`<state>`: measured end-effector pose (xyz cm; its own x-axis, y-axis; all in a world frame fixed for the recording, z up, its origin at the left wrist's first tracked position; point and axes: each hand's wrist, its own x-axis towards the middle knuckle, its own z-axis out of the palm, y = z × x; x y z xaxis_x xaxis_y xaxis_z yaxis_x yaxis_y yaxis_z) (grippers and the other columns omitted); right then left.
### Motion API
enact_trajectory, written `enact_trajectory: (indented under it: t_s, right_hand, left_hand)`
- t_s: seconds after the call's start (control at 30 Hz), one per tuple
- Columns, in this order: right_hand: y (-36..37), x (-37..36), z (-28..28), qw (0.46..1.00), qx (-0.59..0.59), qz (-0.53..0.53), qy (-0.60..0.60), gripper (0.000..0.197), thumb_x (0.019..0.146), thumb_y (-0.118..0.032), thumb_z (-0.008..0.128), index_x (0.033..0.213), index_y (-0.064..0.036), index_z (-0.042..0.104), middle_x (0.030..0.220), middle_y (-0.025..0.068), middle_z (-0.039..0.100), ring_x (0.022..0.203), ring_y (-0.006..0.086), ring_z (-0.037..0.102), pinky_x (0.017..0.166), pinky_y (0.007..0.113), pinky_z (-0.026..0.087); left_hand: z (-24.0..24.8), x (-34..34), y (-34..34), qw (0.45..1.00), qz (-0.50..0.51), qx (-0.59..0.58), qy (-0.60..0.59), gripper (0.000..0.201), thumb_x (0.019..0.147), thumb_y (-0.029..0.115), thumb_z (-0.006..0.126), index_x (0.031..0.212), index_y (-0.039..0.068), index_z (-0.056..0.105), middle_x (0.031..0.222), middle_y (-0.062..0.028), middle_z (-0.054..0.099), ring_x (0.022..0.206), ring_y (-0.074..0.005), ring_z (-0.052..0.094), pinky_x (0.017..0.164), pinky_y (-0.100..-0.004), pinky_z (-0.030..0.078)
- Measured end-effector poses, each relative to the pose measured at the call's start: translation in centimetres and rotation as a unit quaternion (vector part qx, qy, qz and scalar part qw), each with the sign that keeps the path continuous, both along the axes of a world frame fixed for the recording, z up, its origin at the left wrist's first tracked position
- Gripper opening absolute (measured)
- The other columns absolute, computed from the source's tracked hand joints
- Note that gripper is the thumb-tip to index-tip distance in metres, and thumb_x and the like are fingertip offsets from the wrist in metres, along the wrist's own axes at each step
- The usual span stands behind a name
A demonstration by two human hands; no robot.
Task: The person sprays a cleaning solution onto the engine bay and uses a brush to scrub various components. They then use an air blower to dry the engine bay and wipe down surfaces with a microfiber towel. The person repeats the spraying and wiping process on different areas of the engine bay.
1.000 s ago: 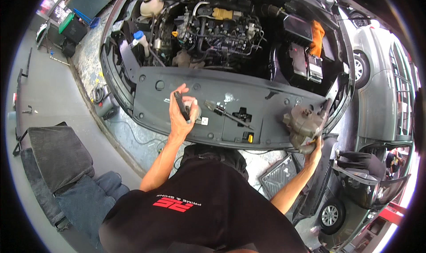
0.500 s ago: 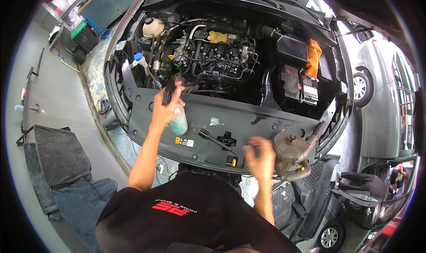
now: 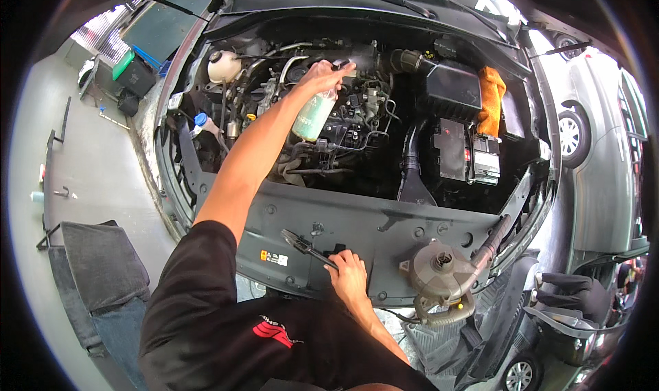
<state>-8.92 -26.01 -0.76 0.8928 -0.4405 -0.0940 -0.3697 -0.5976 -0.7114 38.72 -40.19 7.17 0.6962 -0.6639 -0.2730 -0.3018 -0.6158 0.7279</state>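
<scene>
Left hand (image 3: 326, 77) has moved from above the front panel (image 3: 240, 219) to out over the engine (image 3: 353, 127), taking the spray bottle (image 3: 314, 118) with it. Right hand (image 3: 350, 278) has come in from beside the blower (image 3: 443, 271) to the brush (image 3: 301, 243). Hands well apart. Left is clamped round the bottle's head; bottle tilted, base toward the panel's rear edge, pale green liquid inside. Right has thumb and fingers at the end of the brush handle; can't tell if closed on it. Brush is mid-panel, head pointing to the panel's left end, just right of the label (image 3: 274, 258) near the front edge. Can't tell if the brush is lifted. Grey-brown blower sits at the panel's right front corner, hose toward the right end. Beyond the panel's rear edge, on the right: battery (image 3: 452, 151), black box (image 3: 449, 85), orange cloth (image 3: 490, 102) beside the box. Blue-capped filler neck (image 3: 208, 124) beyond the left rear corner.
</scene>
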Motion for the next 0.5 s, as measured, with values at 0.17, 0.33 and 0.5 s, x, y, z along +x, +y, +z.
enact_trajectory:
  t_s: [0.17,0.33,0.5]
  right_hand:
    - [0.6,0.8,3.2,0.989,0.121,-0.072,0.044,0.025,0.089,-0.022,0.077,0.108,-0.0070,0.073,0.094,0.0105,0.062,0.080,0.0359,0.064,0.070,0.045,0.052]
    - [1.1,2.2,7.1,0.972,0.216,-0.092,0.006,0.030,0.091,-0.011,0.075,0.120,-0.0079,0.070,0.093,0.0150,0.069,0.072,0.0255,0.068,0.071,0.034,0.054]
    - [-0.2,3.4,10.6,0.936,0.346,-0.057,-0.019,0.013,0.091,0.004,0.067,0.104,-0.0003,0.067,0.099,0.0106,0.072,0.096,0.0200,0.069,0.084,0.033,0.054]
  left_hand:
    - [-4.7,7.4,-2.1,0.996,-0.031,-0.063,0.055,0.077,0.084,0.083,0.056,0.074,0.007,0.066,0.063,-0.0096,0.069,0.058,-0.0194,0.072,0.057,-0.0334,0.059]
    - [-4.5,9.7,-2.2,0.980,-0.030,-0.159,0.113,0.076,0.083,0.080,0.061,0.080,0.004,0.064,0.070,-0.0070,0.069,0.057,-0.0175,0.071,0.053,-0.0319,0.058]
    - [-6.2,15.5,-0.4,0.991,0.004,-0.109,0.081,0.066,0.085,0.069,0.069,0.081,0.004,0.062,0.073,-0.0057,0.068,0.055,-0.0168,0.070,0.052,-0.0320,0.059]
